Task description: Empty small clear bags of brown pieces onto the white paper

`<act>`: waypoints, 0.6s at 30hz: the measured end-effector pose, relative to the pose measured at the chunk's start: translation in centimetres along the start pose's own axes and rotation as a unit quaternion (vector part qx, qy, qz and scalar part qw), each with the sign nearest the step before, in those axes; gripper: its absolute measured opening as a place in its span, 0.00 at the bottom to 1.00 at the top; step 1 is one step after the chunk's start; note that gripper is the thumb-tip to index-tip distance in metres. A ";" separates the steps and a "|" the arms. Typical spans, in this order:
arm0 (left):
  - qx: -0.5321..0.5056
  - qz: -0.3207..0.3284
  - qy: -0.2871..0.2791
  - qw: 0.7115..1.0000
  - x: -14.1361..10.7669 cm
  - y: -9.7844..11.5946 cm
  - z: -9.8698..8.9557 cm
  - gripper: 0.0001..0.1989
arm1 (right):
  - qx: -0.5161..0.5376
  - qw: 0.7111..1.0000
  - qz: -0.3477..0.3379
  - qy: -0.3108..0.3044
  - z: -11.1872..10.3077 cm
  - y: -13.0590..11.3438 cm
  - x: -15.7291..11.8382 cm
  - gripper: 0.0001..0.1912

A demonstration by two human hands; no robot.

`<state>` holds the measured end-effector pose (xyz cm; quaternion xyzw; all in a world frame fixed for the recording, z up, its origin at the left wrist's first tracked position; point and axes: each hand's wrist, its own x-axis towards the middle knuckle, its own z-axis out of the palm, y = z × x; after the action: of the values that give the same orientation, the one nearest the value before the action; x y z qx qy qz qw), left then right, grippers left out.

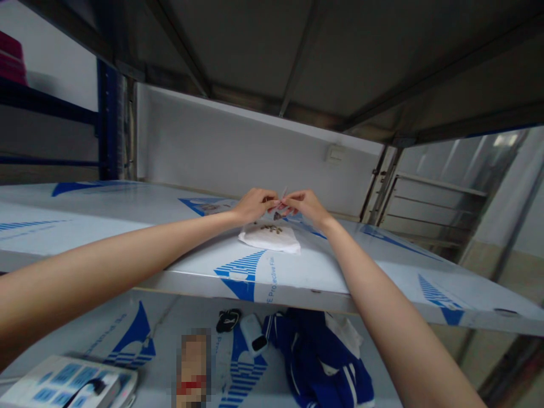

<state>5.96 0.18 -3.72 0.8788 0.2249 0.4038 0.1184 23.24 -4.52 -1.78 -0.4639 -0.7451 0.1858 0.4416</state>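
Note:
Over the middle of the shelf, my left hand (258, 204) and my right hand (304, 205) meet, their fingertips pinched together around a thin, pale strip (284, 194). A small dark piece (277, 216) hangs just below the fingertips; which hand bears it is unclear. Beneath them a white cloth or paper (272, 241) lies on the film-covered shelf (170, 198). Several small brownish metal-looking pieces (272, 228) sit on that white sheet.
On the lower shelf are a blue garment (314, 357), a small pale device (254, 334), a black item (228, 320) and a white box (63, 382). A metal shelf (263, 56) hangs overhead. Posts (382, 184) stand at the right.

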 end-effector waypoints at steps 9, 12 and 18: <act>0.095 -0.023 0.045 0.994 0.1 0.9 0.3 0.14 | -0.035 0.999 -0.006 -0.004 0.3 0.2 0.4 0.07; 0.123 -0.034 0.094 0.987 0.3 0.5 -0.1 0.12 | -0.072 0.997 0.006 0.026 0.2 0.1 0.4 0.09; 0.157 -0.005 0.095 0.983 -0.3 0.3 -0.9 0.11 | -0.124 0.992 0.019 0.006 0.0 0.3 -0.1 0.10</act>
<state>5.23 -0.19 -3.19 0.8429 0.3002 0.4446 -0.0409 23.43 -4.51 -2.00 -0.5302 -0.7509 0.0972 0.3816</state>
